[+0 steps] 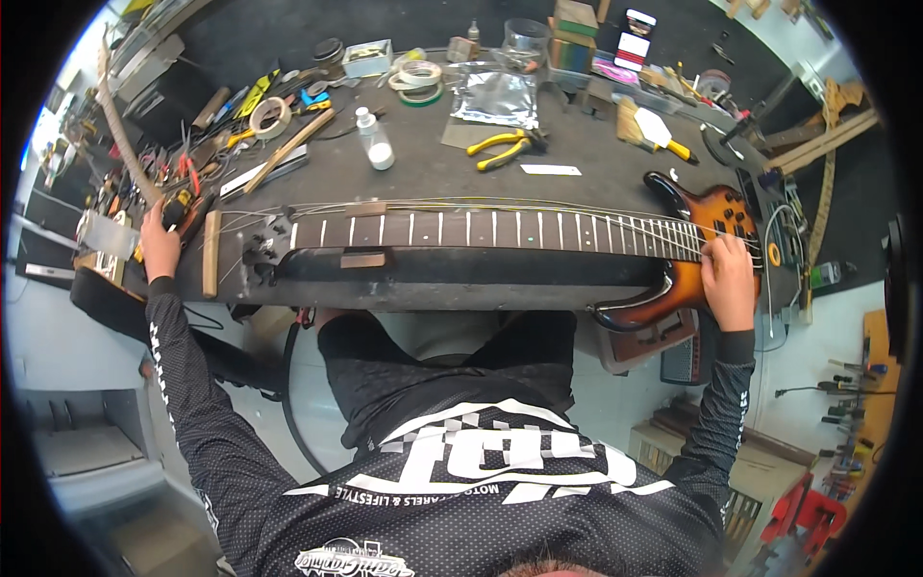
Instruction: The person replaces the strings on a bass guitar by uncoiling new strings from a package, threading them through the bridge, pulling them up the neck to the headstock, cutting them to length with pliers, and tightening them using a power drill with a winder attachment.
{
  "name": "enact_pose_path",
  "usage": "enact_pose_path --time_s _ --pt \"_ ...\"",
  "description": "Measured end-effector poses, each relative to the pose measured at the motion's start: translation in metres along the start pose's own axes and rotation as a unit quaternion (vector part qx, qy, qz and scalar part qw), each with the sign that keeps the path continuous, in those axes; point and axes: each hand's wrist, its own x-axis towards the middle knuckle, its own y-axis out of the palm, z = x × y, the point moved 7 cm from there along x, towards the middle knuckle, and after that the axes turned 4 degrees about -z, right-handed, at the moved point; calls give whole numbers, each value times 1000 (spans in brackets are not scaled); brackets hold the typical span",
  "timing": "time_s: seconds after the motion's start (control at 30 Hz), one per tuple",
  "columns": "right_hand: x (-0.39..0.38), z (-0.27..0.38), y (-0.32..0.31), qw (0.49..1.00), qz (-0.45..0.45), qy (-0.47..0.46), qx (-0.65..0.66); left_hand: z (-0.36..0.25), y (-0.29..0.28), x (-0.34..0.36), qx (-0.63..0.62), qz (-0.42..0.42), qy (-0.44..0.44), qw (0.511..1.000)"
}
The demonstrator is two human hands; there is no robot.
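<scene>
A sunburst bass guitar (685, 282) lies face up across the bench front, its body at the right and dark headstock (267, 244) at the left. Its strings (577, 209) run slack and bowed along the neck's far side. My right hand (729, 281) rests over the body where the neck ends, fingers bent together and closed on the strings; the fingertips are partly hidden. At the far left, my left hand (160, 242) has its thumb and fingers around the near end of a black and yellow power tool (177, 208), amid hand tools.
A wooden stick (212, 254) lies beside the headstock. Behind the neck are a white-capped bottle (375, 141), yellow pliers (502, 149), tape rolls (270, 117), a silver bag (494, 94) and a brush (654, 129). A curved wooden strip (125, 144) rises at the left.
</scene>
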Motion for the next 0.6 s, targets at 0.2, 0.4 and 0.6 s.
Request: enact_pose_path --time_s 0.2,0.4,0.6 --pt "8 30 -1 997 -29 5 68 -107 -78 -15 -15 -80 47 996" --pt "37 107 2 986 -35 -2 164 -263 -156 -32 -202 -80 211 953" --pt "68 178 9 973 -35 -15 228 -328 -189 -61 -187 -24 403 895"
